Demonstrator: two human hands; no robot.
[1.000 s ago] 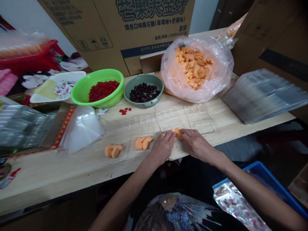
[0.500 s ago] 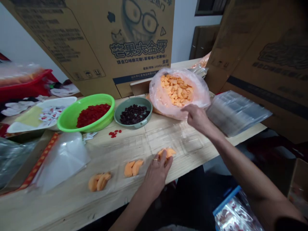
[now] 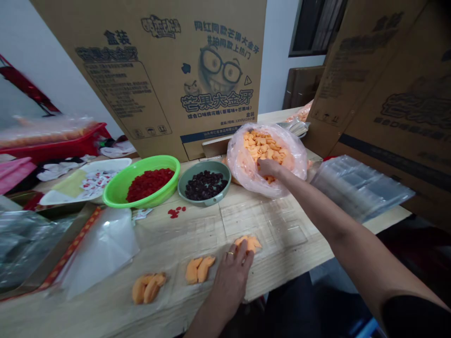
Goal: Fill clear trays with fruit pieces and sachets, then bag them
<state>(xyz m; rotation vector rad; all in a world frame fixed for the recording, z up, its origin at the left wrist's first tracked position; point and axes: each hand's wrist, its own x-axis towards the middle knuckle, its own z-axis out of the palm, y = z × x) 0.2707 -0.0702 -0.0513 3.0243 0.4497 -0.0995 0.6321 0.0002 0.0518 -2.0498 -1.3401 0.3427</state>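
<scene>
If the spread left hand pushes hard, the orange marshmallows may squash; the right hand, grip hidden, may tug the plastic bag over.

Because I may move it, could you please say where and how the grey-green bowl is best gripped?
The grey-green bowl is probably best taken by the tab on its near rim, from the near side: the tab juts out there, while the green basin and plastic bag stand close beside it.

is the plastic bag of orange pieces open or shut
Open: the plastic bag gapes wide, orange pieces show within, and the right hand is inside.
</scene>
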